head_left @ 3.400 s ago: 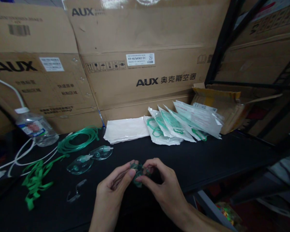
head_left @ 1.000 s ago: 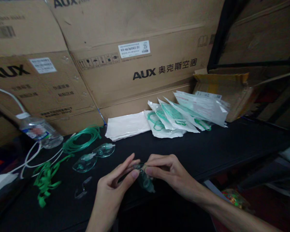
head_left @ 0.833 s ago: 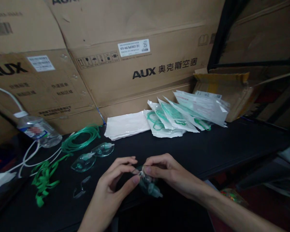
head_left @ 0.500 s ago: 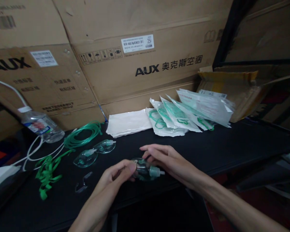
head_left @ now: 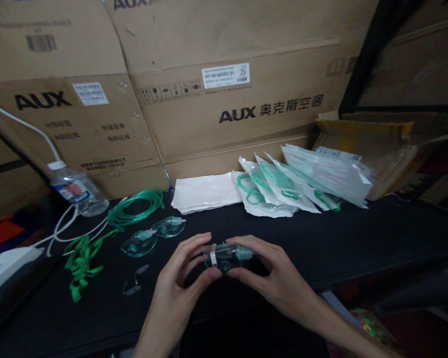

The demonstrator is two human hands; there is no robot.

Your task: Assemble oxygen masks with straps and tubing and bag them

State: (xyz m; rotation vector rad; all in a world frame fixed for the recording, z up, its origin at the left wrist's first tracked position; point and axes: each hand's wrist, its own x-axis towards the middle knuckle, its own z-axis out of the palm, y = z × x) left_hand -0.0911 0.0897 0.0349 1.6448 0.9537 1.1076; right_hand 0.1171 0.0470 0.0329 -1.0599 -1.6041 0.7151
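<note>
A clear plastic oxygen mask [head_left: 224,256] with a pale green connector is held over the black table [head_left: 321,238] near its front edge. My left hand [head_left: 179,283] curls round its left side, thumb under it and fingers over the top. My right hand [head_left: 269,273] grips its right side, fingers closed round the connector end. Two more clear masks [head_left: 151,236] lie on the table to the left, beside a coil of green tubing [head_left: 134,209] and a bunch of green straps [head_left: 80,258].
Sealed white packets [head_left: 302,184] with green parts inside fan out at the back right, next to flat white bags [head_left: 205,191]. A water bottle [head_left: 78,189], white cables [head_left: 63,231] and a small clear piece [head_left: 134,283] lie left. Large AUX cartons [head_left: 227,94] wall the back.
The mask has been turned and raised between my hands. Half a second ago my right hand lay open over it; now both hands close round it.
</note>
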